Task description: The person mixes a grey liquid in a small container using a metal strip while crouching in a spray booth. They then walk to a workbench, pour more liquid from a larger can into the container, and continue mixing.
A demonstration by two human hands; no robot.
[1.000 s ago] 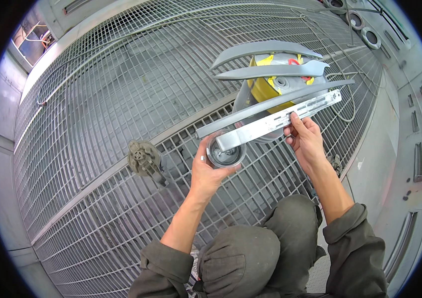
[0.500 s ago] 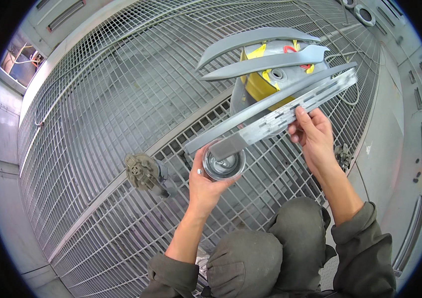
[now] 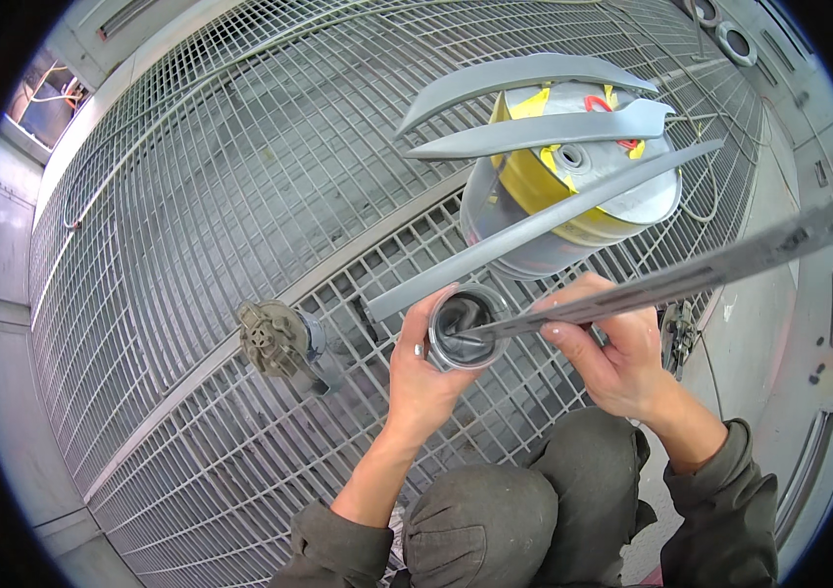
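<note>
My left hand [image 3: 418,387] is wrapped round a clear cup [image 3: 497,353] with dark grey liquid paint [image 3: 463,318] in it. My right hand [image 3: 624,358] grips a long flat mixing stick [image 3: 706,267], speckled grey with dark marks along its side. The stick's lower end dips into the paint, and its other end points up to the right. Both hands are above a metal floor grating, in front of my bent knees.
Ahead stands a drum [image 3: 524,245] with yellow sheeting and tape. Three grey curved trim strips [image 3: 534,71] rest across it, one reaching close to the cup. A grimy grey device [image 3: 274,338] sits on the grating [image 3: 240,186] at left. Another [image 3: 676,333] is partly hidden at right.
The stick has swung, with its far end now pointing further right and its lower end inside the cup. My right hand has turned over. The paint surface now swirls.
</note>
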